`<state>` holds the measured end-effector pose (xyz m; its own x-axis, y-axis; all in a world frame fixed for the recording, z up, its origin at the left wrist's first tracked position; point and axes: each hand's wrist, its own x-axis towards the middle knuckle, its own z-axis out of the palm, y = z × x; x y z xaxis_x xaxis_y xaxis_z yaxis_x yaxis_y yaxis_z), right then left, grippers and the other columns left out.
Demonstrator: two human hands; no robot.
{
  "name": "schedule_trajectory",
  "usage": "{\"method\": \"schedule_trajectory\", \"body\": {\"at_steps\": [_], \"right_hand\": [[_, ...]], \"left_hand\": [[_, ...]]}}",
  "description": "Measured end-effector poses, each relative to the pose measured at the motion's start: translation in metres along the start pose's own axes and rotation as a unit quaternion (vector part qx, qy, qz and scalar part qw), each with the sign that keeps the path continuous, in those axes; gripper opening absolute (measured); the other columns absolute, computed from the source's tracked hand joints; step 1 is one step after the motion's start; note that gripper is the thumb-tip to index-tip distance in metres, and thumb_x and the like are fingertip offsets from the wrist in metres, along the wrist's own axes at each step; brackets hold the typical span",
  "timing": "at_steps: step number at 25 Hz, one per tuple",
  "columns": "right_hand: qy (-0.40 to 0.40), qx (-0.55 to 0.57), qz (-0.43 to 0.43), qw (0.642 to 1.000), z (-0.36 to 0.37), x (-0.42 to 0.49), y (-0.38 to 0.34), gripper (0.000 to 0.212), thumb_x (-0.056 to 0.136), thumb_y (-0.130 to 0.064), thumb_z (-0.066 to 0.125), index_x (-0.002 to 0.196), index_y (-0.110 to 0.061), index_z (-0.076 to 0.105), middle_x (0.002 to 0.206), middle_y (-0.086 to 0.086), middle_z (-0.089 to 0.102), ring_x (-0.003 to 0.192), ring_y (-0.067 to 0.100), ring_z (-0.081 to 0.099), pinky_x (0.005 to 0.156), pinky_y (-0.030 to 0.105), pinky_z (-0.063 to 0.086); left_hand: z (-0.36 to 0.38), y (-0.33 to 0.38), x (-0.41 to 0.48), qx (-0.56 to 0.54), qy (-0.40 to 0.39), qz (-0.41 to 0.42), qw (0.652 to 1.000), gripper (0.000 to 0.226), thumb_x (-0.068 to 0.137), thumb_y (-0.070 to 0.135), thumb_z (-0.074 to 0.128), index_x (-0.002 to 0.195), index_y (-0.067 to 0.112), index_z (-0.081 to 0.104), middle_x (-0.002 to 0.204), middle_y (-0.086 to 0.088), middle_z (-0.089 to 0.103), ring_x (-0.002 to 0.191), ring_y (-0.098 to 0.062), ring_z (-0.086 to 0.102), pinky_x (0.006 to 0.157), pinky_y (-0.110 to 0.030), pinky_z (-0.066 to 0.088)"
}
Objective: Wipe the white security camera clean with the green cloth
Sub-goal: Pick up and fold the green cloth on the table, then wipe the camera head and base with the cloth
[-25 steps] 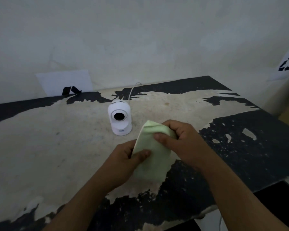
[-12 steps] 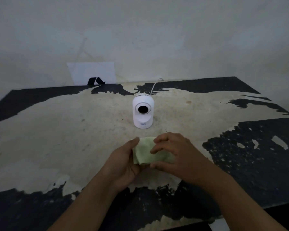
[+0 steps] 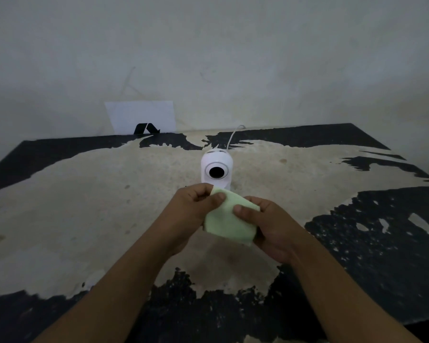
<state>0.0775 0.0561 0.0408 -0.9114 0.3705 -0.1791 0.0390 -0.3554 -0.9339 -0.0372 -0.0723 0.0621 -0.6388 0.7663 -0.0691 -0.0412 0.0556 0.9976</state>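
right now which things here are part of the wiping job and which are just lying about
Part of the job:
- camera, standing on the table, not yet touched
- cloth, held folded between the left hand and the right hand

Just lying about:
- white paper against the wall
- cable running back from the camera

Single head-worn wide-angle view, looking forward and down across the worn table (image 3: 84,219) toward the wall (image 3: 208,45). Both forearms enter from the bottom edge; the hands sit close, mid-frame. No second view.
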Motion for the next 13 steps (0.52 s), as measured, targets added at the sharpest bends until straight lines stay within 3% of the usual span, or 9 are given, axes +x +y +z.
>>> {"method": "schedule_trajectory", "body": {"at_steps": [2,4,7,10,13], "right_hand": [[0.052,-0.055,-0.026,0.997,-0.005,0.007,-0.007,0.02,0.077,-0.018,0.069,0.09,-0.005,0.064,0.089,0.016,0.07,0.079,0.027,0.067,0.069,0.039,0.055],[0.158,-0.118,-0.069,0.978,-0.013,0.02,-0.015,0.011,0.085,-0.019,0.065,0.09,-0.009,0.063,0.092,0.018,0.067,0.08,0.028,0.064,0.067,0.039,0.051],[0.301,-0.22,-0.1,0.922,-0.015,0.048,-0.025,0.015,0.092,-0.026,0.054,0.099,-0.013,0.056,0.097,0.012,0.061,0.075,0.018,0.057,0.059,0.031,0.045],[0.315,-0.262,-0.09,0.908,-0.004,0.074,-0.019,0.015,0.097,-0.022,0.043,0.109,-0.015,0.047,0.104,0.009,0.056,0.075,0.011,0.05,0.058,0.028,0.042],[0.258,-0.307,-0.105,0.91,0.004,0.087,-0.003,0.027,0.097,-0.017,0.04,0.122,-0.013,0.051,0.116,0.011,0.061,0.095,0.02,0.058,0.079,0.035,0.05]], "left_hand": [[-0.008,-0.007,0.013,0.06,0.063,0.025,0.996,0.014,0.092,0.019,0.054,0.089,0.012,0.066,0.081,-0.006,0.066,0.076,-0.022,0.061,0.069,-0.034,0.054],[-0.018,-0.018,0.027,0.146,0.13,0.04,0.98,0.017,0.091,0.024,0.055,0.106,0.019,0.06,0.09,0.001,0.062,0.083,-0.018,0.059,0.071,-0.028,0.05],[-0.028,-0.035,0.053,0.279,0.123,0.041,0.951,0.068,0.076,0.038,0.071,0.134,0.03,0.037,0.12,-0.001,0.057,0.109,-0.021,0.053,0.09,-0.038,0.045],[-0.027,-0.044,0.08,0.35,0.081,0.012,0.933,0.11,0.052,0.059,0.076,0.142,0.036,0.018,0.143,0.0,0.047,0.129,-0.027,0.043,0.103,-0.054,0.037],[-0.024,-0.048,0.097,0.354,0.074,-0.003,0.932,0.112,0.043,0.062,0.073,0.138,0.035,0.02,0.142,-0.001,0.048,0.129,-0.029,0.044,0.103,-0.056,0.037]]}}
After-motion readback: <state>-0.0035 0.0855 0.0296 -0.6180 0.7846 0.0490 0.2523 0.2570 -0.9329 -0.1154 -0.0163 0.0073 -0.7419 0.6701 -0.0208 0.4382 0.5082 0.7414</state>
